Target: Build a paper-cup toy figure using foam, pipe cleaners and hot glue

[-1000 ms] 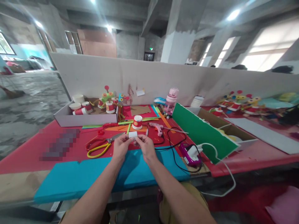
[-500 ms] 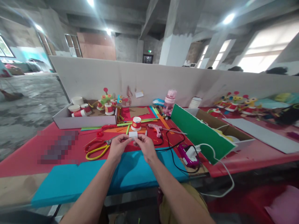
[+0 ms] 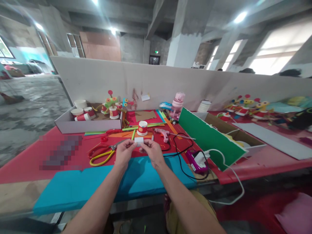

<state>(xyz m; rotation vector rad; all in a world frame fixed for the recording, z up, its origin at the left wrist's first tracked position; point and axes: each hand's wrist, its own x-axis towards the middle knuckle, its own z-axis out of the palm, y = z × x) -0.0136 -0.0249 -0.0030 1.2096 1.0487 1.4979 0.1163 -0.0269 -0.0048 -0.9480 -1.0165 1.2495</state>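
Observation:
Between both hands is a small white piece (image 3: 139,140), perhaps paper or card. My left hand (image 3: 124,152) pinches its left end and my right hand (image 3: 153,152) its right end, fingers closed on it. Just behind it stands a red and white paper cup (image 3: 142,128), bottom up. To the right of the cup lies a pink glue gun (image 3: 162,134) with a black cord. Left of my left hand are pliers with yellow handles (image 3: 102,159) and red-handled scissors (image 3: 98,151).
A blue pad (image 3: 80,185) runs along the front edge. At the left back stands a white box (image 3: 90,127) with cups and paper figures. A green board (image 3: 207,139) leans against another box on the right, beside a purple power strip (image 3: 196,162) with cables.
Nearly nothing differs. Both hands keep their pinch on the white piece in the same place, and the view has shifted very slightly.

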